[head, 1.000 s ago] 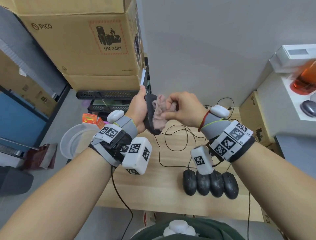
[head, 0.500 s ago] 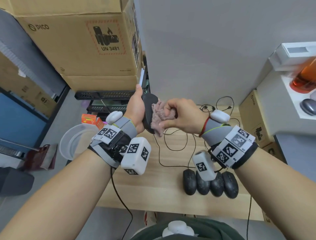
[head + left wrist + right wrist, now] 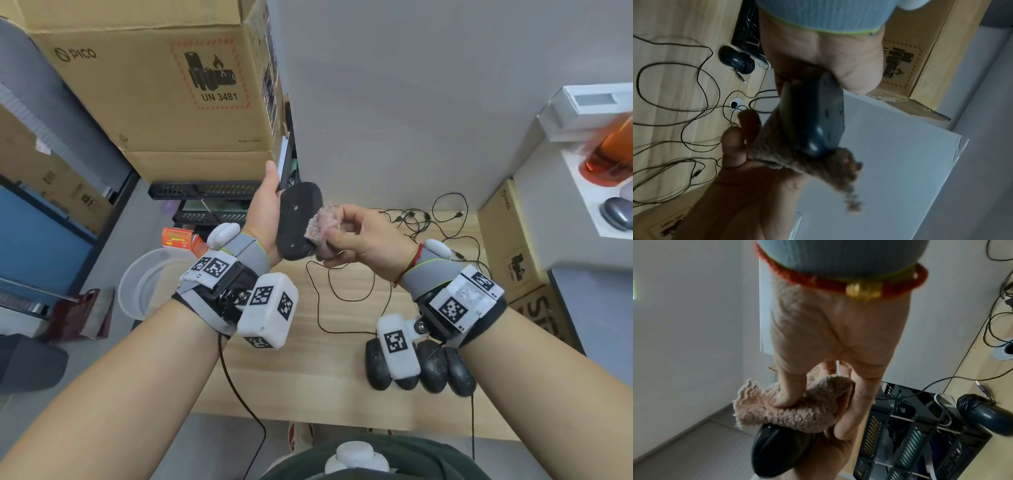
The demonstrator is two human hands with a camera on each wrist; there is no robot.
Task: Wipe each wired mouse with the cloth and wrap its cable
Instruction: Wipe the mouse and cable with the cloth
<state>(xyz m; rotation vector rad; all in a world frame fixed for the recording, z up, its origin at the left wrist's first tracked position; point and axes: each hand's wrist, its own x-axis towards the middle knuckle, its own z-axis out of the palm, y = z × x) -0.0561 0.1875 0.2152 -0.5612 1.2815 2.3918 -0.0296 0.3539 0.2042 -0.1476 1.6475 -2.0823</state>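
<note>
My left hand (image 3: 265,216) grips a black wired mouse (image 3: 297,219) above the wooden table (image 3: 308,383), its flat underside turned toward me. My right hand (image 3: 356,236) pinches a fluffy pink cloth (image 3: 322,228) against the mouse's right side. In the right wrist view the thumb presses the cloth (image 3: 793,408) onto the mouse (image 3: 777,449). The left wrist view shows the mouse (image 3: 813,113) with the cloth (image 3: 830,167) wrapped under it. Its cable (image 3: 342,301) hangs down in loops onto the table. Several black mice (image 3: 435,370) lie side by side near the front right, partly hidden by my right wrist.
A mouse with its cable wound round it (image 3: 735,60) lies at the table's back left. Loose cables (image 3: 428,219) sprawl along the back edge. Cardboard boxes (image 3: 171,85) stack up at the left; a white shelf (image 3: 582,205) stands at the right. A clear bin (image 3: 147,284) sits on the floor.
The mouse has turned so its underside faces me, and the right hand has slid the cloth from the mouse's face round to its right side.
</note>
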